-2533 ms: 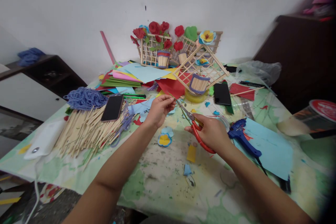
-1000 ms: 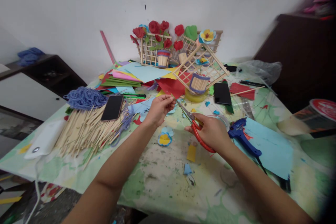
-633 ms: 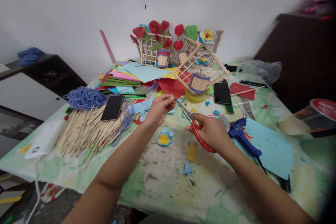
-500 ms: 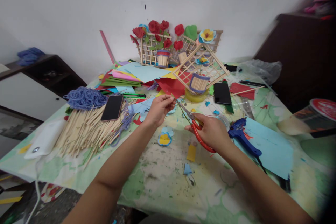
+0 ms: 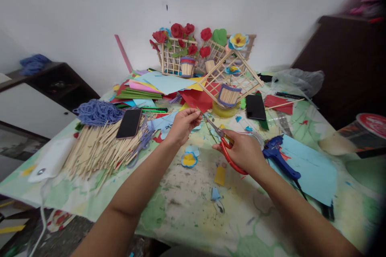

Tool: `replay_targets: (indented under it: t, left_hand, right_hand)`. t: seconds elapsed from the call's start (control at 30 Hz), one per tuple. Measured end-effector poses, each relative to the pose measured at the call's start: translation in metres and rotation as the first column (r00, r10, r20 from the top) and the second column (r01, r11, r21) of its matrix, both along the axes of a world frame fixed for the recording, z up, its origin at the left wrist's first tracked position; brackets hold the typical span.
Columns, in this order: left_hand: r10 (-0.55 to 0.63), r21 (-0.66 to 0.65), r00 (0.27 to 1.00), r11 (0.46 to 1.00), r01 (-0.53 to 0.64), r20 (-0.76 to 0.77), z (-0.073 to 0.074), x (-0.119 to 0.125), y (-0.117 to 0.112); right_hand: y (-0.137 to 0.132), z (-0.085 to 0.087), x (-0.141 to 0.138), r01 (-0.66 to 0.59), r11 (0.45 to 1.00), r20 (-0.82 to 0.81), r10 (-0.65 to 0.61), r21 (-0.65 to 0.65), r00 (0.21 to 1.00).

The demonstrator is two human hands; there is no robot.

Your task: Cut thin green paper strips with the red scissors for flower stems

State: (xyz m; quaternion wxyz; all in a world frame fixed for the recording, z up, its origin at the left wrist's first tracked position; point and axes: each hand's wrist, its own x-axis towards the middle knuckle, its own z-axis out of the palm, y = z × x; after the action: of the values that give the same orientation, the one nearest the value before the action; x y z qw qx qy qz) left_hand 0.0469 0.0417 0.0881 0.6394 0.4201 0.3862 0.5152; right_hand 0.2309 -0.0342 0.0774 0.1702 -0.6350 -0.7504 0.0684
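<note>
Head view, centre of the frame: my left grip (image 5: 184,127) is pinched, thumb against fingers, on the upper end of a thin green strand (image 5: 211,132) that slants down to the right. My right grip (image 5: 239,148), just right of centre, is curled around the red handles of the scissors (image 5: 226,153). The blades point up and left, their tips just beside my left fingertips, and the strand runs close along them; I cannot tell whether they touch it or how far they are parted.

Below my left grip, a yellow paper flower (image 5: 189,160) with a blue rim lies on the table (image 5: 177,217), and lower right of it are a yellow paper piece (image 5: 220,175) and a blue scrap (image 5: 215,194). Out to the right, a blue glue gun (image 5: 280,158) rests partly on a light blue sheet (image 5: 315,172).

At the left of the frame, a phone (image 5: 129,123) lies on a spread of wooden sticks (image 5: 90,152), beside a heap of purple yarn (image 5: 98,113). At upper centre, behind coloured papers (image 5: 165,83), stand stick lattices with red paper flowers (image 5: 177,31).
</note>
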Motion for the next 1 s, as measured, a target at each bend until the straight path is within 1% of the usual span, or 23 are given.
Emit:
replay_targets:
  t: [0.13, 0.33, 0.8, 1.0]
  left_hand:
    - [0.006, 0.017, 0.999, 1.0, -0.006, -0.034, 0.0002, 0.0008, -0.0012]
    - [0.042, 0.083, 0.991, 0.996, -0.031, -0.13, -0.0005, 0.001, -0.0023]
    - [0.021, 0.074, 0.993, 0.997, -0.012, -0.118, 0.0013, -0.0004, -0.0014]
    - [-0.034, 0.083, 0.988, 0.995, 0.047, -0.152, -0.0012, -0.0009, -0.0016]
  right_hand:
    - [0.0007, -0.0003, 0.0005, -0.002, 1.0, -0.004, 0.002, 0.005, 1.0]
    - [0.0008, 0.0014, 0.0013, -0.003, 1.0, 0.007, 0.003, -0.015, 1.0]
    - [0.0018, 0.0013, 0.0014, 0.007, 1.0, 0.022, -0.007, -0.001, 1.0]
    - [0.0022, 0.0, 0.0024, 0.009, 1.0, 0.042, -0.009, 0.003, 0.999]
